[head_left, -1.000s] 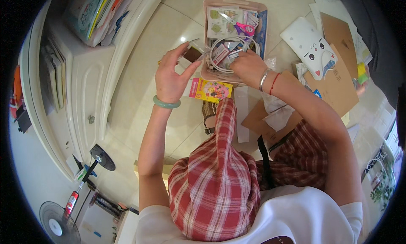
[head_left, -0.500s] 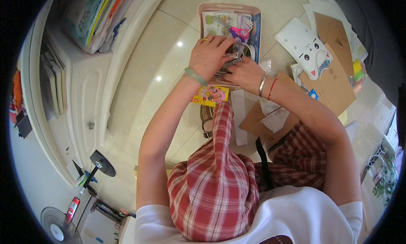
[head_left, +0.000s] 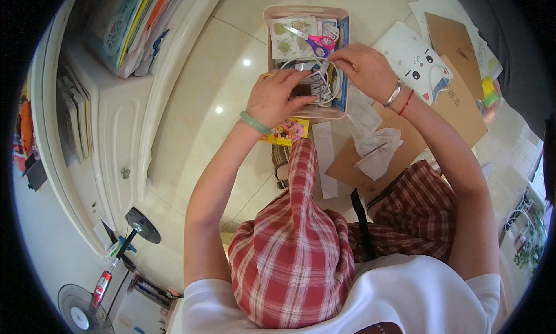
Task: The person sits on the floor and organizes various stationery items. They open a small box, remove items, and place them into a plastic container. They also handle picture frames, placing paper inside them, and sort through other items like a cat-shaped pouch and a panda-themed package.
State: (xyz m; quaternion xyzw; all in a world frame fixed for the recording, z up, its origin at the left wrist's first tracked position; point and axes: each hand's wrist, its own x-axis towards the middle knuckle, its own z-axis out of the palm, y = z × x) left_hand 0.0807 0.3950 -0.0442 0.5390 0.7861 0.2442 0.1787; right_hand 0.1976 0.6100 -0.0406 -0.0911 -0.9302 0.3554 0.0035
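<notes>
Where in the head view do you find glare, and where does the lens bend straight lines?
Head view: two bright glare spots sit on the glossy floor tiles left of the pink tray; the white cabinet edge bows toward the rim; the corners are black; both hands are sharp.

Glossy cream tiled floor (head_left: 191, 102) with two bright light reflections fills the upper centre; a white cabinet (head_left: 110, 131) carrying stacked books runs along the left, with a standing fan (head_left: 78, 311) at lower left.

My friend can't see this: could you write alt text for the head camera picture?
Seen from above, a seated person's left hand and right hand reach into a pink tray on a tiled floor, handling a coiled white cable beside purple-handled scissors.
</notes>
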